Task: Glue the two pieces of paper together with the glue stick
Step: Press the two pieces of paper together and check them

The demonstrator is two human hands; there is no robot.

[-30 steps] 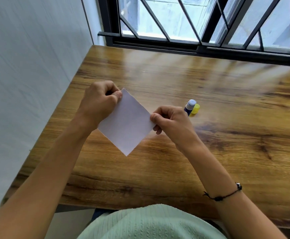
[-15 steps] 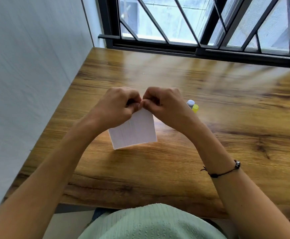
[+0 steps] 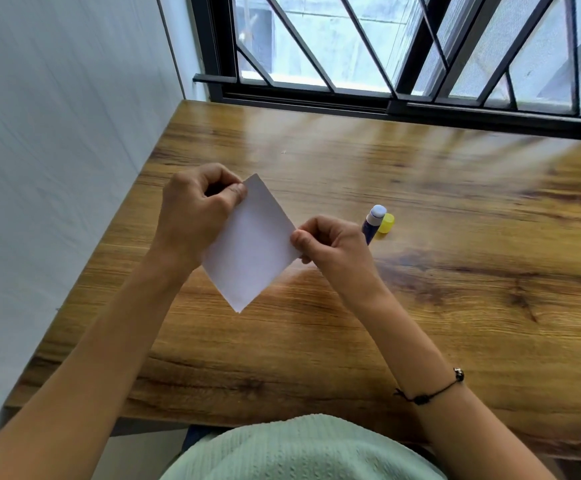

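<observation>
Both hands hold the paper [image 3: 251, 242] above the table [image 3: 420, 306], tilted like a diamond: left hand [image 3: 195, 216] pinches its top corner, right hand [image 3: 330, 249] pinches the right corner. Glue stick [image 3: 374, 221] lies uncapped w/ yellow cap [image 3: 386, 223] touching it, just beyond right hand, mid-table.

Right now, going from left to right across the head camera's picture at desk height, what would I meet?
White wall → left hand → white paper, pinched at opposite corners → right hand → glue stick → yellow cap → bare wooden desk.
</observation>
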